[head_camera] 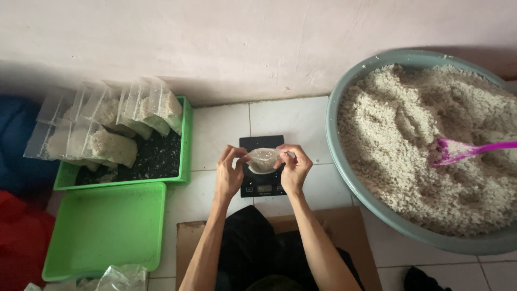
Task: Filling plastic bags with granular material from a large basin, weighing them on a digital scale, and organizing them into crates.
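Note:
My left hand [229,173] and my right hand [294,168] together hold a small clear plastic bag [263,159] by its two sides, just above a small black kitchen scale [262,186] on the white tiled floor. The bag looks nearly empty. To the right stands a big grey-green basin [344,178] full of pale crumbly grains, with a purple scoop [463,151] stuck in them.
At the left a green tray [186,140] holds several filled clear bags leaning together. A second green tray [105,229] lies in front of it, with crumpled plastic at its near edge. Brown cardboard [350,231] lies under my arms. Blue and red cloth sits far left.

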